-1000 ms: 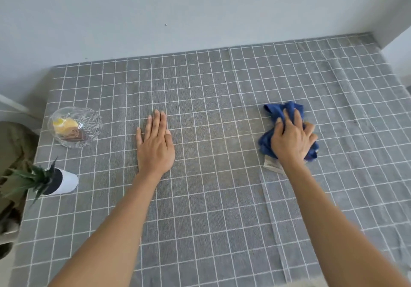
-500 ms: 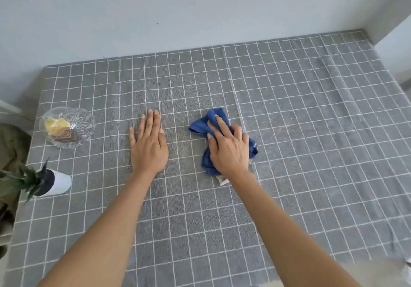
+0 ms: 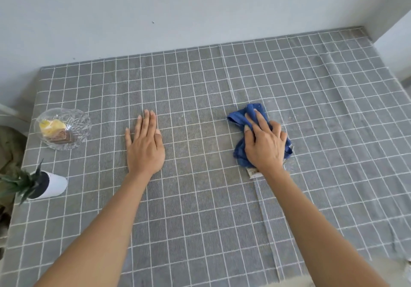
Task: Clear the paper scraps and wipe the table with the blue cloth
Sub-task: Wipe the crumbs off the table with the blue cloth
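**A:** Right hand pressed down on the blue cloth, fingers curled over the bunched fabric and gripping it against the tabletop. Cloth crumpled, poking out past the fingertips on the far side and along both edges of the palm. Small pale tag sticking out from under the wrist side.

**B:** And the left hand?

**A:** Flat, palm down, fingers straight and close together, holding nothing. Just resting on the grey checked covering, well apart from the cloth, with several squares of bare grid between the two hands. Both forearms bare, coming in from the near edge.

**B:** Anything else out there?

**A:** Over by the left edge, a clear cut-glass bowl with something yellow and something brown inside. Can't tell what exactly, too small. Nearer along that same edge, a white pot with a spiky green plant, looking tipped toward the edge, though could be the wide lens. Tabletop pushed up against a plain pale wall at the back, corner on the right. A long crease running through the covering from the back edge toward the near edge, passing under the right hand.
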The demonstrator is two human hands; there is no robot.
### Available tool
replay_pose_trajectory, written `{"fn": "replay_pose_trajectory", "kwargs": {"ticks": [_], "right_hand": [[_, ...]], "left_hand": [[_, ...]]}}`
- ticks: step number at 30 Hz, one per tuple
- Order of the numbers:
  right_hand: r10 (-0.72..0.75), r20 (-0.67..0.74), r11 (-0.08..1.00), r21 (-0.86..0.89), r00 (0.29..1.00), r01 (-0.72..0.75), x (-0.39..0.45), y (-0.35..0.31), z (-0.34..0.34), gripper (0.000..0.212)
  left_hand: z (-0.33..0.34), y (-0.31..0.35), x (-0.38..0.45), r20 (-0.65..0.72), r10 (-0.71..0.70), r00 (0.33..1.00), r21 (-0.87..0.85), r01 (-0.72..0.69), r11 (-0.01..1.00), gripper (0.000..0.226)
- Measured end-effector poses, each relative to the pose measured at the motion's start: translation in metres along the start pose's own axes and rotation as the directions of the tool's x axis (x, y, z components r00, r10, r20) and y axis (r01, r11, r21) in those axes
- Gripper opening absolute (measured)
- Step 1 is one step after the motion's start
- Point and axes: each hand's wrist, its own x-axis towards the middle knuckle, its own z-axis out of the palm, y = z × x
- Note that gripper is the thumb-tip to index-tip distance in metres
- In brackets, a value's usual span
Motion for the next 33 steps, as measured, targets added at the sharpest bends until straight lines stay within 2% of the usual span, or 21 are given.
{"fn": "replay_pose_trajectory", "kwargs": {"ticks": [9,13,14,16,20,23,27,31,33], "right_hand": [[0.174,-0.06,0.985,0.003,0.983,-0.174,0.017,0.071,-0.019,0.047],[0.376,-0.102,0.926,0.023,0.921,-0.376,0.028,0.083,-0.026,0.042],[0.389,-0.119,0.921,0.035,0.914,-0.387,0.03,0.078,-0.026,0.042],[0.293,-0.143,0.956,0.043,0.945,-0.29,0.032,0.053,-0.022,0.041],[-0.012,-0.136,0.997,0.07,0.991,0.022,0.029,-0.049,-0.004,0.038],[-0.229,-0.012,0.972,0.059,0.973,0.229,0.018,-0.112,0.018,0.036],[-0.277,0.001,0.956,0.1,0.961,0.275,0.012,-0.122,0.034,0.037],[-0.447,-0.012,0.892,0.075,0.895,0.446,0.015,-0.113,0.033,0.044],[-0.438,-0.017,0.897,0.063,0.899,0.438,0.018,-0.113,0.034,0.043]], "left_hand": [[-0.001,-0.001,0.0,-0.003,0.007,1.0,0.006,-0.007,1.0,0.051],[-0.002,-0.001,0.0,-0.003,0.002,1.0,0.0,-0.002,1.0,0.051],[-0.002,0.0,-0.001,-0.004,-0.002,1.0,-0.004,0.002,1.0,0.051],[-0.003,0.002,-0.001,-0.004,-0.008,1.0,-0.01,0.008,1.0,0.051],[-0.004,0.002,-0.001,0.0,-0.015,1.0,-0.006,0.015,1.0,0.051],[-0.003,0.001,-0.001,-0.008,-0.007,1.0,-0.002,0.007,1.0,0.052],[-0.001,-0.001,0.0,-0.016,-0.01,1.0,-0.001,0.01,1.0,0.052],[0.0,0.002,-0.001,-0.028,-0.019,0.999,-0.01,0.019,1.0,0.052],[-0.001,0.003,-0.001,-0.028,-0.02,0.999,-0.018,0.019,1.0,0.052]]}}
